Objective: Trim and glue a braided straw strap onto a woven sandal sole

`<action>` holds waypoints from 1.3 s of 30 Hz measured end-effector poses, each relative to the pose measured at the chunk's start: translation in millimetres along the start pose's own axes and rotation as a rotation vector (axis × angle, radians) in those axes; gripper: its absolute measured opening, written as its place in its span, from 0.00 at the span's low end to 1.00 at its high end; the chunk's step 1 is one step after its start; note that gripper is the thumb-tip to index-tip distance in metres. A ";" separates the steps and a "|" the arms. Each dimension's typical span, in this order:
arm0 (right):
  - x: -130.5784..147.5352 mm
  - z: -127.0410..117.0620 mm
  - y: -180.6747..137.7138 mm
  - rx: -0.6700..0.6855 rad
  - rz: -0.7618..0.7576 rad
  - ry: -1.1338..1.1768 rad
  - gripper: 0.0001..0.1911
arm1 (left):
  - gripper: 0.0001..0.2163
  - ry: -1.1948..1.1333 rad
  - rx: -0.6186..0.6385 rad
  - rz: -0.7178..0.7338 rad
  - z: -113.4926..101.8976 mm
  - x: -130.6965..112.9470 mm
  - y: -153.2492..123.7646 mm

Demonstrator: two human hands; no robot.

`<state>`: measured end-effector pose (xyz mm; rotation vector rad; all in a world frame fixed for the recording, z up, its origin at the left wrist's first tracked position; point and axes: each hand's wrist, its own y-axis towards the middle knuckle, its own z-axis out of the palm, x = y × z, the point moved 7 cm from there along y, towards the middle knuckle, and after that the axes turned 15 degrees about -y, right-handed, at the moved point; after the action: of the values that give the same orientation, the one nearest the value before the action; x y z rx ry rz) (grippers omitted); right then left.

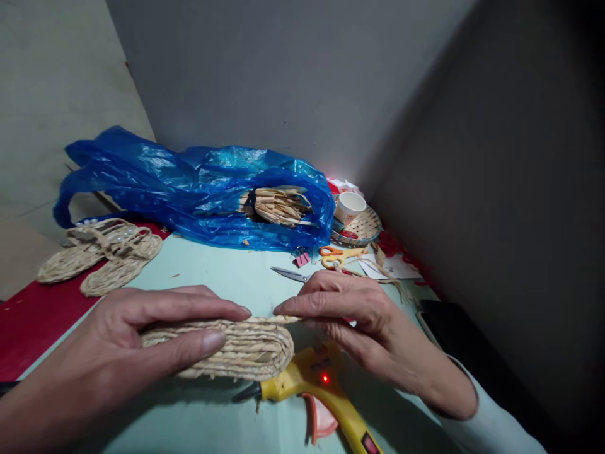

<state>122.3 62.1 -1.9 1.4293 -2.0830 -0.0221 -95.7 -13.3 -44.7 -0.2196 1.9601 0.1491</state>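
Observation:
A coiled oval sole of twisted straw cord [255, 353] is held above the table, its rows lying side by side. My left hand [161, 334] is closed on its left part, thumb on the near face and fingers along the far edge. My right hand [350, 315] pinches the straw cord [283, 320] that runs off the sole's upper edge; where the cord goes beyond the fingers is hidden. Just below lies a yellow glue gun [307, 378] with a lit red light, its dark nozzle pointing left, partly covered by the sole.
A blue plastic bag [203, 183] with a straw bundle [278, 205] lies against the wall. Woven sandals [118, 252] stand at left. Scissors [338, 255], a pink binder clip [301, 257] and a shallow basket [371, 224] with a paper cup [350, 207] are behind my right hand.

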 end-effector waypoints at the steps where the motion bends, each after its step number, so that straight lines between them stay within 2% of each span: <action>1: -0.6 1.1 0.1 0.008 -0.004 0.008 0.17 | 0.09 -0.011 0.003 -0.026 1.1 -1.7 -0.1; 7: -1.8 4.9 0.2 0.060 -0.061 -0.016 0.21 | 0.07 -0.060 0.022 -0.046 4.3 -3.9 1.7; 10: -1.1 7.4 -0.8 0.081 -0.063 -0.049 0.18 | 0.08 -0.069 0.028 -0.033 4.6 -0.2 3.1; 14: 2.6 5.9 -1.2 -0.005 -0.054 -0.058 0.17 | 0.08 -0.086 0.040 -0.039 6.0 3.1 4.6; 19: 13.5 1.4 -1.4 -0.119 -0.167 -0.037 0.16 | 0.07 -0.138 0.030 -0.049 7.4 -0.1 4.7; 25: 8.3 5.6 -0.8 -0.125 -0.111 -0.023 0.15 | 0.07 -0.136 0.005 -0.090 7.2 0.7 1.3; 31: 8.4 9.9 -2.2 -0.101 -0.095 -0.008 0.14 | 0.07 -0.221 0.012 -0.017 8.3 -3.1 -0.1; 35: 8.3 11.2 -3.9 -0.121 -0.101 -0.029 0.17 | 0.07 -0.183 0.012 0.057 8.9 -9.1 -0.6; 39: 10.1 14.2 -5.5 -0.109 -0.080 -0.064 0.16 | 0.06 -0.153 -0.018 0.075 8.7 -8.3 2.0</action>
<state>117.7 46.8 -10.6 1.4617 -2.0416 -0.2135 -85.2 -8.8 -40.4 -0.1417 1.8160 0.2260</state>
